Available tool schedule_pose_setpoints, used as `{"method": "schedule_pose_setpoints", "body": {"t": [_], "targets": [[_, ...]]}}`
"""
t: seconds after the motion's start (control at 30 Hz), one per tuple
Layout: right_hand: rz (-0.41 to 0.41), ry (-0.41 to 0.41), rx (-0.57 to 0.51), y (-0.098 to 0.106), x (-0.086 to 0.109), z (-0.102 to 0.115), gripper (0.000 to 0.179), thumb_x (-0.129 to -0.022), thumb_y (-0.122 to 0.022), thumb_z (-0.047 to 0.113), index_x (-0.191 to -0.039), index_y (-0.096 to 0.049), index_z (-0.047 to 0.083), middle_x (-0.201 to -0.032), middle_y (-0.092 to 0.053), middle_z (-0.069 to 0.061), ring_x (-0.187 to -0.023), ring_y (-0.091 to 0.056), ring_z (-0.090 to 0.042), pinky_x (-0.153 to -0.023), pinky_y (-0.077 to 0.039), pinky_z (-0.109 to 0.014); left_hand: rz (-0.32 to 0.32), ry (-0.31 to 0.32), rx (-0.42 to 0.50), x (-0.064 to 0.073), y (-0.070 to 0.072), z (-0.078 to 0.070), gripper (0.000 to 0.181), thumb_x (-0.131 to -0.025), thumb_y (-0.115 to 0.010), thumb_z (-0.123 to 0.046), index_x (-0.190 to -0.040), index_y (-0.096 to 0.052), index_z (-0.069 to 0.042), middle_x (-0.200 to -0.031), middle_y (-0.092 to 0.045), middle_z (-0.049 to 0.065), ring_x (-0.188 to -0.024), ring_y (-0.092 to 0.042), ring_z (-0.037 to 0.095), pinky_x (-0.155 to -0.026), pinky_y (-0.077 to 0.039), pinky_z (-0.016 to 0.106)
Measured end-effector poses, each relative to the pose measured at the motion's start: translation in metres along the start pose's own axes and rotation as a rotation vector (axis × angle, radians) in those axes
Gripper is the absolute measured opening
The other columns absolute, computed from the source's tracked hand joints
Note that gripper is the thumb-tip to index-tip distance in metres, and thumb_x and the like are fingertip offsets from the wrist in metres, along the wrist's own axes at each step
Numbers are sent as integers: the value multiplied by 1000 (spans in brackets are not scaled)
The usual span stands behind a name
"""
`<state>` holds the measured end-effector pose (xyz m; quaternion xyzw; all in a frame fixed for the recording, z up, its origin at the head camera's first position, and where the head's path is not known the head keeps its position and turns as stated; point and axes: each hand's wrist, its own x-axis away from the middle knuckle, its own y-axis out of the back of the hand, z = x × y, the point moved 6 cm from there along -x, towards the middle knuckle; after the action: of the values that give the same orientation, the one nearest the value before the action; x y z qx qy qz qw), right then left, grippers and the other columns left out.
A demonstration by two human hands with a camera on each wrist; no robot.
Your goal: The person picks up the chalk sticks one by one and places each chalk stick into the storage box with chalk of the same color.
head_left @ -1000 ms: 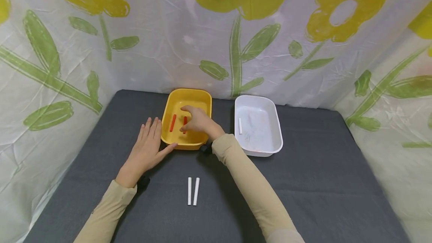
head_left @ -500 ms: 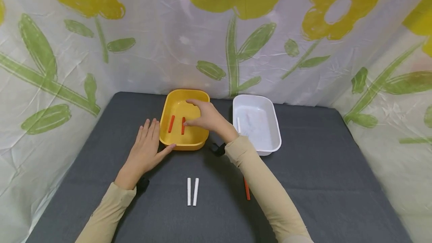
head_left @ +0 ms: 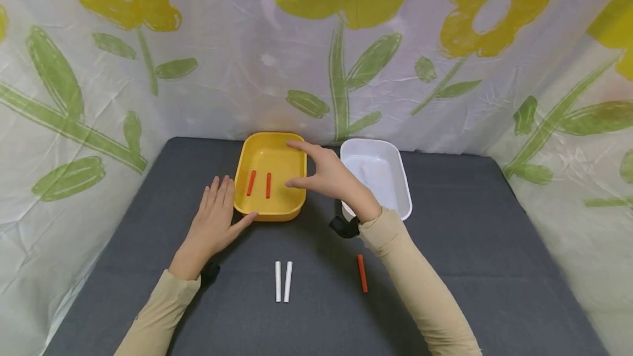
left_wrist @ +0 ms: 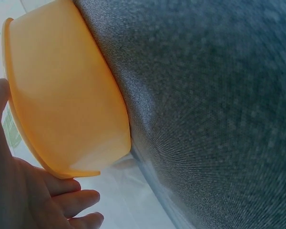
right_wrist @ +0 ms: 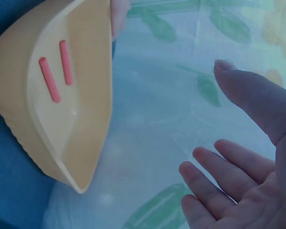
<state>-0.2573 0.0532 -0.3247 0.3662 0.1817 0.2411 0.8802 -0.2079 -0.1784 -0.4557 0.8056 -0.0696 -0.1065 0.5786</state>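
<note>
My left hand (head_left: pixel 212 224) lies with straight fingers along the left side of the yellow tray (head_left: pixel 269 215), its thumb at the near rim. In the left wrist view, fingertips touch the rim of that tray (left_wrist: pixel 66 95). Two red chalk sticks (head_left: pixel 268 185) lie side by side on the tray's floor, also seen as red sticks (right_wrist: pixel 49 79) in the right wrist view. My right hand (head_left: pixel 328 172) hovers by the tray's right rim, thumb and fingers spread apart with nothing between them. Below the right wrist, a third red chalk stick (head_left: pixel 362 273) lies on the table.
A white tray (head_left: pixel 403 180) with faint smudges stands to the right, partly covered by my right hand and wrist. Two white chalk sticks (head_left: pixel 278 282) lie parallel on the dark tablecloth (head_left: pixel 494 268) in front. A flower-printed curtain (head_left: pixel 237 59) closes off the back and sides.
My right hand has moved right, from over the red chalk inside the yellow tray to its right rim. The white chalk in the white tray is now hidden. My left hand stays put.
</note>
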Motion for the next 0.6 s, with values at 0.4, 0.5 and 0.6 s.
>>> {"method": "schedule_pose_setpoints", "body": {"t": [0.4,0.5,0.6], "targets": [[-3,50,-39,33,50,-2,79,-81,-84,29,-149,-46,18,-150,-47,7,-137,-42,-14,-111,-36,-39,4,13,1,-1,-2,1,104,-94,-51,-64,-155,-8,8,-162,-6,26,-150,2,40,-120,5,50],[0,39,-45,41,65,-6,77,-81,-84,31,-149,-47,24,-148,-48,11,-136,-43,-11,-110,-38,-40,1,13,1,-1,-2,1,104,-94,-51,-64,-155,-7,8,-162,-7,26,-150,2,40,-121,4,50],[11,46,-40,46,79,-9,77,-81,-84,31,-149,-47,25,-149,-47,10,-137,-42,-11,-109,-39,-41,0,15,0,-1,-2,1,104,-94,-52,-64,-155,-7,8,-162,-7,26,-150,1,40,-121,4,50]]}}
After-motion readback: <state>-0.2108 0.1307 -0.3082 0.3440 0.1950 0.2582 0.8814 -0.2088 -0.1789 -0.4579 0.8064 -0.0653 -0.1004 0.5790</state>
